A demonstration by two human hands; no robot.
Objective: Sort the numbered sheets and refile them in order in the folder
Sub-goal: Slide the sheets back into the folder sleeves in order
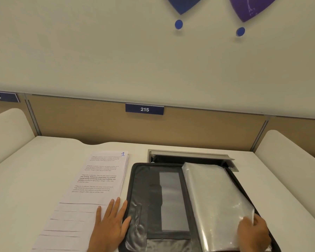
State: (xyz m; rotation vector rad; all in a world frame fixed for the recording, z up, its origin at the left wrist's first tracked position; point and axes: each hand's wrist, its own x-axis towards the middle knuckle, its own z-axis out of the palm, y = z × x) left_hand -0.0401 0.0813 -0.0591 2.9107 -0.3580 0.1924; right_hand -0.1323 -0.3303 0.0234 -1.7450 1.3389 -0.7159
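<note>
A stack of printed sheets [91,193], the top one marked 1 in blue, lies on the white bench [25,179] just left of an open black folder [153,206]. The left hand [109,226] rests flat and open on the stack's lower right corner. The right hand [253,233] pinches the lower edge of the folder's clear plastic sleeves [213,200]. Behind them, a blue label [144,109] reads 215.

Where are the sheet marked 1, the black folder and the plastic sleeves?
Sheet marked 1 [100,179]: head view, on its printed middle.
Black folder [144,193]: head view, on its open left inner cover.
Plastic sleeves [213,197]: head view, on the top sleeve's middle.
</note>
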